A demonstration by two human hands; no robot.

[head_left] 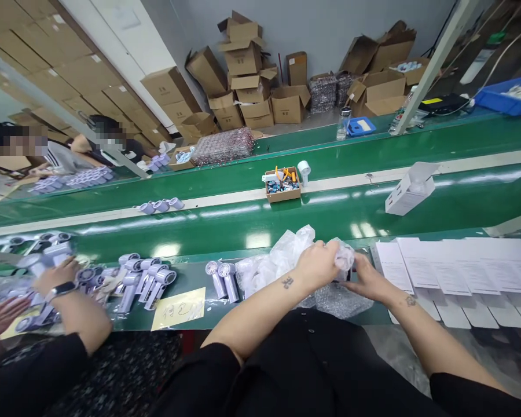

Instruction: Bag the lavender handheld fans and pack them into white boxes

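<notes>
Both my hands meet over the bench's near edge around a bundle in clear bubble wrap. My left hand has its fingers closed on the top left of this bundle. On its right side, my right hand grips it with thumb and fingers; a dark part shows between the hands, too small to make out. A pile of bubble wrap bags lies to the left under my left forearm, and a flat bubble wrap sheet spreads below my hands. Two lilac handheld fans lie left of the bags.
White boxes with printed sheets line the right side. An open white box and a small carton of parts stand on the green belt. At left, a co-worker's hands hover over piled fans beside a yellow note.
</notes>
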